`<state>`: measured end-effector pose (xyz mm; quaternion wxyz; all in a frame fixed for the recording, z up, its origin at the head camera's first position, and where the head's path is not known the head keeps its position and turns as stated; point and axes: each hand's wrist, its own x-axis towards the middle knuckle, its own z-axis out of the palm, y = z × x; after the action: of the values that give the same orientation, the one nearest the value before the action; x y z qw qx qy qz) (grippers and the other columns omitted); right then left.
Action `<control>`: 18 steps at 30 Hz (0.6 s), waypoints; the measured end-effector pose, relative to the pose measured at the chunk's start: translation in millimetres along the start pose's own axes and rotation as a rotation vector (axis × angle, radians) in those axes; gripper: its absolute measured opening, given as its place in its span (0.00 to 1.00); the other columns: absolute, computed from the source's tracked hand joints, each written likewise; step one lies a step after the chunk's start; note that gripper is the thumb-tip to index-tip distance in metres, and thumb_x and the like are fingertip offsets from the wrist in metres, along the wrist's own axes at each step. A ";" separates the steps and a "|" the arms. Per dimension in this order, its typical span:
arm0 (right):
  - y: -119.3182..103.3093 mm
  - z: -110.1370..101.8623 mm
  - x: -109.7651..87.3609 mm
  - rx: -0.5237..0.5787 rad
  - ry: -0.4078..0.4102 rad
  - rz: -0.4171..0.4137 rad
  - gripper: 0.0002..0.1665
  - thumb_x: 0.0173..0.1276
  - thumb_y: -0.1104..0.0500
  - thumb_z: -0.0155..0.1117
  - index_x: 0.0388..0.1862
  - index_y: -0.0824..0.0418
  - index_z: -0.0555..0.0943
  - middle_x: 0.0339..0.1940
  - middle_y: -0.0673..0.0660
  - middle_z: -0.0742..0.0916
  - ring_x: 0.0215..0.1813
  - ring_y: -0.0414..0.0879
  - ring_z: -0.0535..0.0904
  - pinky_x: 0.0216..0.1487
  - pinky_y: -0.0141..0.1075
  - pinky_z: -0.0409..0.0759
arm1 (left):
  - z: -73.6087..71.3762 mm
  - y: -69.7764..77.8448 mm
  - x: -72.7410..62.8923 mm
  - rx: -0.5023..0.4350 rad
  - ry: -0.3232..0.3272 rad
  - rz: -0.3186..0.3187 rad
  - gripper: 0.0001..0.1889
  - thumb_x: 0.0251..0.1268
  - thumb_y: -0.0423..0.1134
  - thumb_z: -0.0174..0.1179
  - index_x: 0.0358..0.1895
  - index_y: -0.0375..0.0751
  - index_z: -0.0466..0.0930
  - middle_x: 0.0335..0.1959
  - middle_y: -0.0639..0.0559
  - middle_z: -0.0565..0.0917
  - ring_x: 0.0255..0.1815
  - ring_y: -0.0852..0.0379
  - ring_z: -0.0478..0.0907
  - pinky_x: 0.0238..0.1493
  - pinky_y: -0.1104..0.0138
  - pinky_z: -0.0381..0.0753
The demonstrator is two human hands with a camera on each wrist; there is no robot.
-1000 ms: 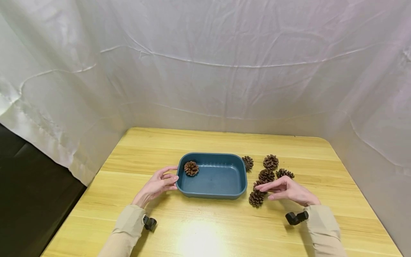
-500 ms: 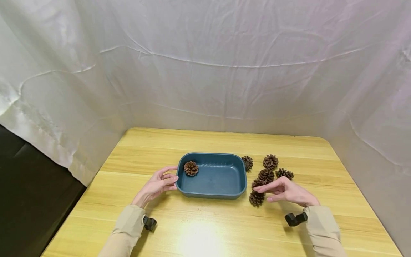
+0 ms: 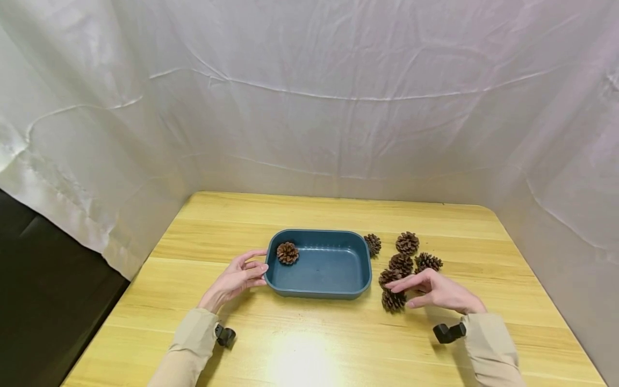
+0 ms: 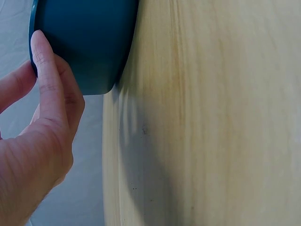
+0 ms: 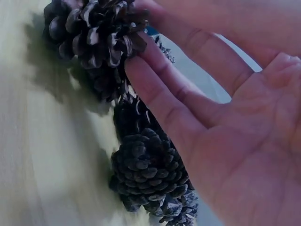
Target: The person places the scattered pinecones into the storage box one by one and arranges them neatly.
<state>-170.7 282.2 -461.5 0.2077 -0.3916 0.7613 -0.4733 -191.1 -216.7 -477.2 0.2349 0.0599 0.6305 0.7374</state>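
Observation:
In the head view a dark teal, rounded rectangular plastic bin (image 3: 316, 294) stands mid-table, with one pine cone (image 3: 287, 253) at its left end. My left hand (image 3: 236, 280) holds the bin's left end, thumb at the rim; the left wrist view shows its fingers (image 4: 49, 89) against the outer wall. To the right of the bin, my right hand (image 3: 437, 293) pinches the nearest pine cone (image 3: 393, 302). In the right wrist view that pine cone (image 5: 94, 35) sits at the fingertips, a shadow beside it on the table. Another pine cone (image 3: 389, 276) lies just behind the fingers.
More pine cones are grouped right of the bin: a pine cone (image 3: 373, 244) by its right wall, another (image 3: 408, 243) at the back and one (image 3: 427, 262) farthest right. The wooden table (image 3: 309, 212) is enclosed by a pale curtain (image 3: 338, 134).
My right hand has shifted slightly right, and the nearest pine cone has moved right with it, away from the bin. My left hand and the bin have stayed put.

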 end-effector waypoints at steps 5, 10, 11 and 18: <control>2.2 1.1 1.6 -0.062 0.015 -0.006 0.24 0.64 0.66 0.70 0.60 0.68 0.81 0.63 0.71 0.81 0.68 0.28 0.74 0.67 0.21 0.72 | -0.3 0.1 -0.3 0.002 -0.002 0.000 0.34 0.74 0.28 0.55 0.77 0.27 0.50 0.38 0.53 0.81 0.33 0.63 0.82 0.41 0.70 0.89; 2.4 2.2 3.8 -0.151 0.060 -0.007 0.24 0.63 0.60 0.73 0.58 0.66 0.83 0.59 0.68 0.85 0.65 0.29 0.77 0.66 0.21 0.74 | -0.3 -0.3 -0.1 0.004 -0.004 0.003 0.34 0.74 0.28 0.55 0.77 0.27 0.49 0.38 0.54 0.81 0.33 0.63 0.81 0.41 0.70 0.89; 2.1 2.6 4.0 -0.170 0.072 -0.001 0.24 0.63 0.59 0.73 0.57 0.66 0.83 0.58 0.67 0.86 0.64 0.29 0.77 0.65 0.21 0.74 | -0.2 -0.4 0.0 0.003 -0.005 0.005 0.34 0.74 0.27 0.55 0.77 0.27 0.50 0.38 0.54 0.81 0.33 0.63 0.81 0.41 0.70 0.89; 0.7 5.6 2.4 -0.218 0.126 0.059 0.24 0.61 0.57 0.75 0.54 0.64 0.85 0.54 0.65 0.87 0.56 0.30 0.80 0.56 0.28 0.83 | 0.0 -0.5 0.3 0.005 0.003 0.005 0.33 0.74 0.27 0.54 0.77 0.27 0.50 0.38 0.54 0.81 0.32 0.63 0.81 0.41 0.70 0.89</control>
<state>-168.6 277.3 -464.6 0.1296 -0.3589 0.8308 -0.4052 -191.3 -216.5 -477.7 0.2322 0.0608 0.6325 0.7364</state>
